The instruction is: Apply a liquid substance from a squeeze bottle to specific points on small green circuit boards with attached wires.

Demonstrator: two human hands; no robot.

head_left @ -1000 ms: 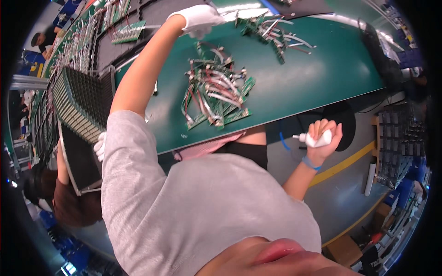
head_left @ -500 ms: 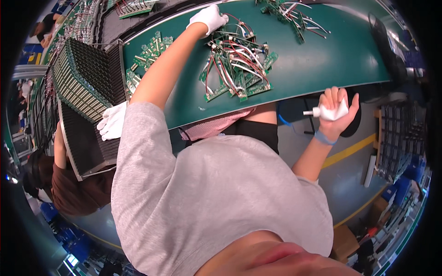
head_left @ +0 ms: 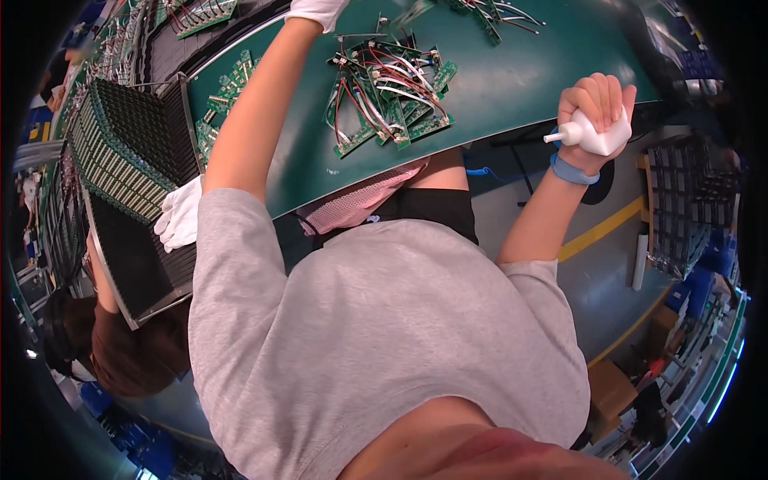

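My left hand point(head_left: 320, 11), in a white glove, reaches past the far edge of the picture, so its fingers are cut off. Nearest to it lies a heap of green circuit boards point(head_left: 395, 120) with red, black and white wires, on the green table point(head_left: 520, 92). A blurred green board point(head_left: 413, 13) shows beyond the heap; whether the hand touches it is unclear. Off the table's right front edge, my bare right hand point(head_left: 596, 98) is raised, fingers wrapped round a white squeeze bottle point(head_left: 606, 139). Its thin nozzle points left. A blue band circles that wrist.
Left of the table stands a black rack point(head_left: 136, 276) packed with boards, a white glove point(head_left: 181, 214) lying on it. Small boards point(head_left: 232, 86) lie beside my left forearm; more wired boards point(head_left: 490, 22) are at the far side. Another person point(head_left: 132, 348) in brown is behind the rack.
My left hand has moved away from the heap, farther up and left, partly out of view. My right hand has risen and turned, still holding the bottle. The whole view has shifted slightly.
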